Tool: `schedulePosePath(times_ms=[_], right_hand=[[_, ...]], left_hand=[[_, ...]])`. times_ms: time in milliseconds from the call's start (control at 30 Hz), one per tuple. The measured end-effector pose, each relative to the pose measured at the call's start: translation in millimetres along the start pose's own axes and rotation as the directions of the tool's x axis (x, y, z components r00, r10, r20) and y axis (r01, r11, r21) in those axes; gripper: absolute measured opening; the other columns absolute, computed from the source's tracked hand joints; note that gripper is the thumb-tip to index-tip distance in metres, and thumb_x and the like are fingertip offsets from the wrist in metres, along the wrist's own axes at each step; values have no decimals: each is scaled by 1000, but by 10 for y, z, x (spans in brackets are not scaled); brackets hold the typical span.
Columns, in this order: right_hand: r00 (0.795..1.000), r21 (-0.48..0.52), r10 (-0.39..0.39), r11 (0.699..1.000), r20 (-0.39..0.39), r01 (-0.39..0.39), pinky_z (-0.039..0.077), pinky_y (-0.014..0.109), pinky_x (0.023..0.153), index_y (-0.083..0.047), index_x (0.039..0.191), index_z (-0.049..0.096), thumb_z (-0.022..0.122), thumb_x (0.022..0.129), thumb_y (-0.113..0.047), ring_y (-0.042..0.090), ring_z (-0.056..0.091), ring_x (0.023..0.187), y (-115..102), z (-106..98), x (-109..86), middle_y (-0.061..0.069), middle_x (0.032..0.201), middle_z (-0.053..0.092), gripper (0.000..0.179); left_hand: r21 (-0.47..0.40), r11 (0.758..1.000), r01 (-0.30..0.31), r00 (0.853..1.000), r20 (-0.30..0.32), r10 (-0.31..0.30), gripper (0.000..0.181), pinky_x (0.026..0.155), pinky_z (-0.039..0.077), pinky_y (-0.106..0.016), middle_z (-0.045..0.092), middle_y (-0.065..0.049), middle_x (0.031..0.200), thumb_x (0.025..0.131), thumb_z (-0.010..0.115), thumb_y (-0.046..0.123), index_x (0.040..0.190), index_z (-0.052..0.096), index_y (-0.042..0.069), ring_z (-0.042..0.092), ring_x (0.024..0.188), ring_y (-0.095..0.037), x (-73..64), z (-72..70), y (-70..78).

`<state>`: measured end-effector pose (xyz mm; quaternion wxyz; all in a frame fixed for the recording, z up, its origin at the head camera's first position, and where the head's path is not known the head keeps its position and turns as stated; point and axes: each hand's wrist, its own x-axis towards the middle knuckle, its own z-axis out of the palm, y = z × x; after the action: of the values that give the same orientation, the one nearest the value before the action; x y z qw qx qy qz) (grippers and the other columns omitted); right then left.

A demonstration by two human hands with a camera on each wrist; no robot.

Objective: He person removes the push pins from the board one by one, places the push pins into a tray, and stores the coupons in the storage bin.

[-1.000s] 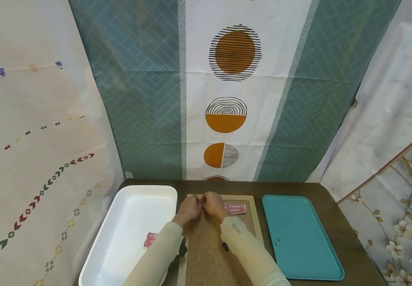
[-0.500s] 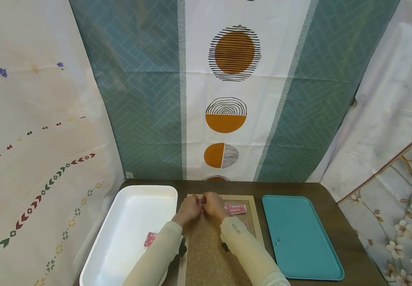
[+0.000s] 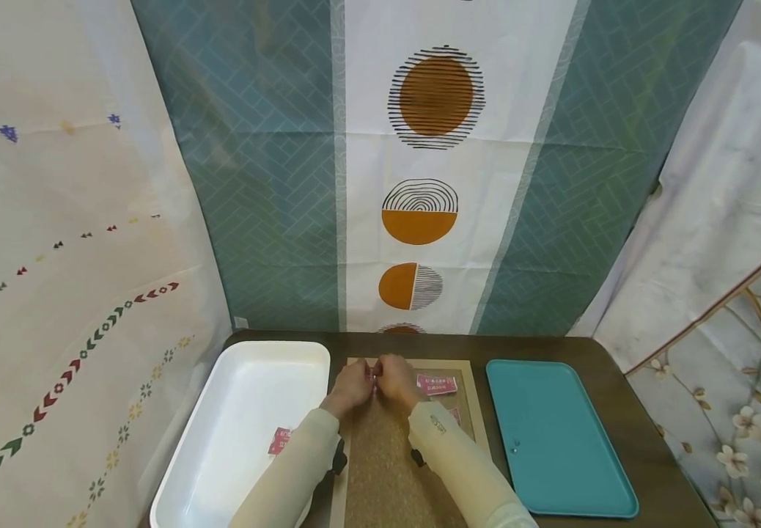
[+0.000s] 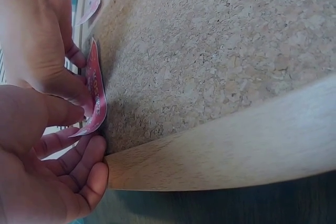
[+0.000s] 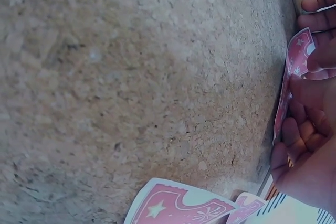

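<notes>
At the top left of a wood-framed corkboard [image 3: 380, 469], my two hands meet over a pink printed coupon [image 4: 95, 90]. My left hand [image 3: 350, 384] pinches the coupon's left end, its curled fingertips at the board's frame. Beside it, my right hand [image 3: 396, 378] has curled fingers at the coupon's middle, close against the cork. The coupon bends slightly off the cork at its ends. I cannot tell if a pin is between the right fingertips. A second pink coupon [image 3: 437, 385] lies on the cork to the right, a third [image 3: 455, 416] half behind the right sleeve.
A white tray [image 3: 222, 469] stands left of the board, with a pink coupon [image 3: 279, 441] in it partly behind the left sleeve. On the right is a teal tray [image 3: 559, 418] holding tiny shiny items [image 3: 515, 444]. Patterned cloths hang behind the dark table [image 3: 657, 469].
</notes>
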<state>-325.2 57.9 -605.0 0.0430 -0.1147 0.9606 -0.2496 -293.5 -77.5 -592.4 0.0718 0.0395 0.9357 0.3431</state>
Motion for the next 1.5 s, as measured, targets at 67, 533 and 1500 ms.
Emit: schedulePosePath(times_ms=[67,533,1500], right_hand=[[1000,19,25,1000,8,-25,57,47,92,-7,96,75,77,92,-7,24,65,86,-4,2,19,4,88,70,4],[999,30,-39,999,-38,40,56,45,83,-6,94,76,78,89,-6,24,65,82,19,-6,-10,4,86,70,5],[990,144,-87,987,109,71,54,46,91,-8,99,71,66,100,-7,20,60,85,43,-154,-47,2,89,67,6]], left_hand=[[4,1000,2,1000,5,-2,15,72,57,-42,62,-12,88,102,65,15,106,60,1,59,76,-25,14,-10,10],[28,999,19,1000,20,-20,15,70,55,-40,63,-12,89,97,66,6,110,63,0,59,77,-26,38,-23,3],[3,1000,15,1000,14,-15,16,70,56,-41,64,-12,90,95,62,1,110,64,2,59,77,-26,-16,-12,-26]])
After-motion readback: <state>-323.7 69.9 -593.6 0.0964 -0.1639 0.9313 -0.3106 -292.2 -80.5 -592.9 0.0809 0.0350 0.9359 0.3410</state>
